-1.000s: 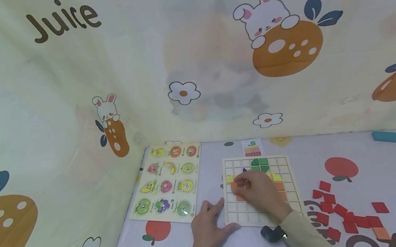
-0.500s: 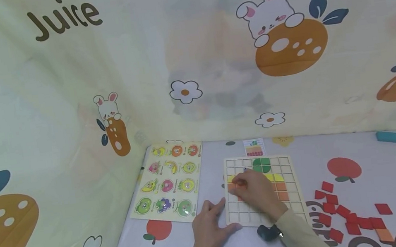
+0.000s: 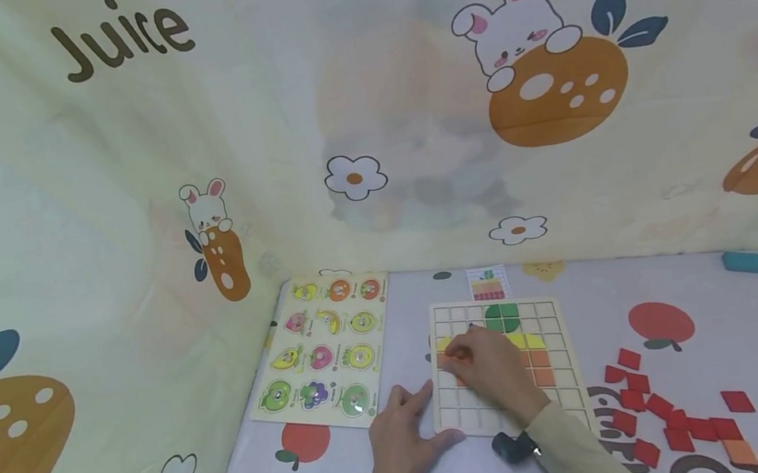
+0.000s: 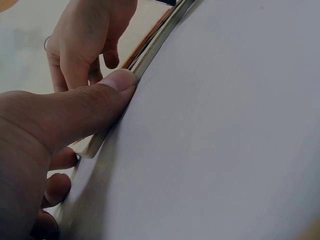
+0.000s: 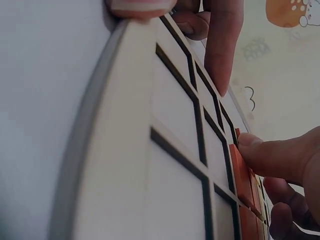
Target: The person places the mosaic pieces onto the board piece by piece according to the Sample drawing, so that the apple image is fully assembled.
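Note:
A pale square-grid board point(image 3: 457, 314) lies on the table with a green rounded shape point(image 3: 502, 318) near its top. Below run yellow tiles point(image 3: 529, 341) and orange tiles point(image 3: 541, 368). My right hand point(image 3: 493, 365) reaches over the board and pinches an orange tile point(image 5: 238, 132) at the left end of the orange row. That hand covers the middle of the rows. At the board's near left corner is my left hand point(image 3: 402, 441); its straight thumb point(image 4: 107, 90) presses the near edge, and the forefinger lies along the left side.
Loose red tiles point(image 3: 679, 439) and one orange tile point(image 3: 740, 452) lie right of the board. A fruit puzzle board point(image 3: 379, 324) is at the left. Behind the grid board is a small picture card point(image 3: 488, 283); a teal block point(image 3: 751, 263) sits at the back right.
The right hand's fingertips have moved slightly left with the orange tile, to the row's left end. The left hand stays at the board's corner. The head view has shifted slightly.

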Demonstrator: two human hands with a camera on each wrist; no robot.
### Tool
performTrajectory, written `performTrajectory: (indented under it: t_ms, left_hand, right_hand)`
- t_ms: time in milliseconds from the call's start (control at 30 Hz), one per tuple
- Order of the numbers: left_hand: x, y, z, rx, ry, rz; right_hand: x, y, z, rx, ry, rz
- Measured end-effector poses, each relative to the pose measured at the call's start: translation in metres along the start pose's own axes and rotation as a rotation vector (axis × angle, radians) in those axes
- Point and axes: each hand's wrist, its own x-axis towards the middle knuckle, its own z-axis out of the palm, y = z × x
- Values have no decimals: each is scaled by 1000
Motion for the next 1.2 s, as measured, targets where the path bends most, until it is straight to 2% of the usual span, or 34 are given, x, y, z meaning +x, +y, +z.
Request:
performTrajectory:
  t_ms: [200,367,567,700,833,1033,1200]
  left_hand:
    - [-1,3,0,-7,-12,1]
    - [-2,5,1,-4,-9,1]
    - [-4,1,1,17,17,14]
    - [-5,-2,1,25,9,-1]
    - [-5,-4,0,20,3,-8]
    - [-5,-3,-1,6,12,-19]
    - [-4,0,-1,-2,11,-26]
  right_hand:
    - [-8,8,-14,61,-5,-23]
    - [-28,28,-48,58,11,-14]
    - [-64,72,-98,21,-8,167]
    - [-87,114,-126,-31,-2,273]
    - [-110,155,-149,-65,-60,425]
    - [-140,192,-170,-66,-196,600]
    - [-157,204,-177,-91,-216,631]
